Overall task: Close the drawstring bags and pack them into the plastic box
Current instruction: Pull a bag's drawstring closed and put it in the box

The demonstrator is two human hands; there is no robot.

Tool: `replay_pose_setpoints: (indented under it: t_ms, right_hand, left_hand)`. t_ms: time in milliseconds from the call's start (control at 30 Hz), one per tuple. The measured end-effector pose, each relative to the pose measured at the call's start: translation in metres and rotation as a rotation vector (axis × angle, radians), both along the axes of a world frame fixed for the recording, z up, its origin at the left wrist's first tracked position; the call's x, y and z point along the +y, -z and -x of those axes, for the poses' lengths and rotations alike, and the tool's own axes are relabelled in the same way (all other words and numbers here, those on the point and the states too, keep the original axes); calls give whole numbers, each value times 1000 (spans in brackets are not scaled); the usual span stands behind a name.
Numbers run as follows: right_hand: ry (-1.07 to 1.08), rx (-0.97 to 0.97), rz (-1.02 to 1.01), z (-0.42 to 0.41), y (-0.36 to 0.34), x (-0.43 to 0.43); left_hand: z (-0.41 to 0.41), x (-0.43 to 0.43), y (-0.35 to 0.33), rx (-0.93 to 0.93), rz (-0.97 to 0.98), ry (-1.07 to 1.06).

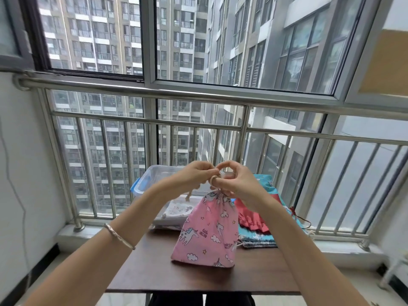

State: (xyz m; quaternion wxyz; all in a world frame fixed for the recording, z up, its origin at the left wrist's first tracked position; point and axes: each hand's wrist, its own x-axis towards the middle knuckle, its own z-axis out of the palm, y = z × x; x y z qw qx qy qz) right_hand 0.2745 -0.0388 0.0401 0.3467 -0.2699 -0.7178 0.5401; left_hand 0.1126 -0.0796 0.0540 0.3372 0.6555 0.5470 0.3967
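Pink drawstring bag (206, 230): we pinch its cord with left hand (199, 174) and right hand (234, 181), fingers curled, above the table (154, 272).

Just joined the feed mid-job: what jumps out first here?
The pink unicorn bag stands mid-table, neck cinched, left hand and right hand pinching its cord above it. Behind it on the left sits the clear plastic box; on the right lies a stack of red and teal bags.

Pink bag (205, 230) is blocking the plastic box (154, 171) front; bag stack (256, 237) is crowding the right; table (150, 272) near-left is lying open.
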Motion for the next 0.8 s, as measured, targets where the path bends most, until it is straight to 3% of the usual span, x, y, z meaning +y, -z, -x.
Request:
replay_pose_setpoints:
  t_ms: [167,300,467,600,667,733,800]
  right_hand:
    - [-46,177,87,5,5,0]
    - [39,299,150,2,1,8]
    - [-14,521,422,1,-3,9]
    - [125,768,520,-21,3,19]
    - [148,649,522,-28,5,23]
    - [151,320,419,-22,5,19]
    - [147,-95,184,-9,0,12]
  left_hand:
    - [9,-1,-2,-131,103,-27]
    - [8,-10,-3,-22,77,-58]
    - [13,-20,-9,66,-56,-69]
    - [37,-28,-1,172,-82,-142]
    - [49,-32,5,200,-70,-141]
    - [56,-28,12,332,-130,-139]
    - [55,-22,16,502,-290,-211]
